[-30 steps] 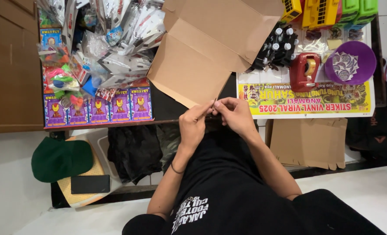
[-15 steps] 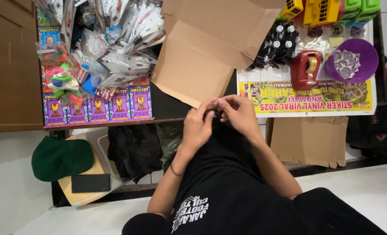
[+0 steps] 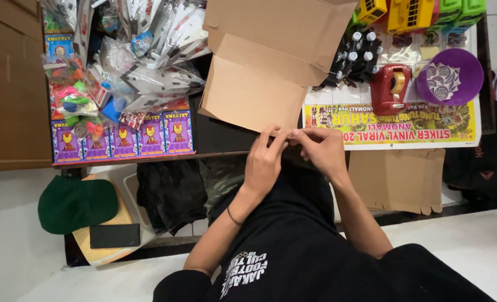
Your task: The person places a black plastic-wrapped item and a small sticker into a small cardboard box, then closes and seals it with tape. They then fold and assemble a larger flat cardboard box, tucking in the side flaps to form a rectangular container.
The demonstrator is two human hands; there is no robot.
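Observation:
My left hand [image 3: 264,160] and my right hand [image 3: 322,149] meet fingertip to fingertip just below the lower flap of an open brown cardboard box [image 3: 259,84]. Both pinch a small thin piece [image 3: 291,133] between them; it is too small to tell what it is. A dark band circles my left wrist. The hands hover over my lap, which is covered in black cloth, at the near edge of the dark table [image 3: 220,137].
Purple toy packets [image 3: 147,133] and clear bagged toys [image 3: 147,61] lie left of the box. To the right are a red tape dispenser [image 3: 390,88], a purple bowl [image 3: 450,77], black bottles [image 3: 354,59] and a yellow banner [image 3: 394,126]. A green cap [image 3: 75,202] and flat cardboard [image 3: 396,180] lie below.
My two hands have closed in on each other, so the fingertips now touch around the small piece. They stay at the box's lower flap.

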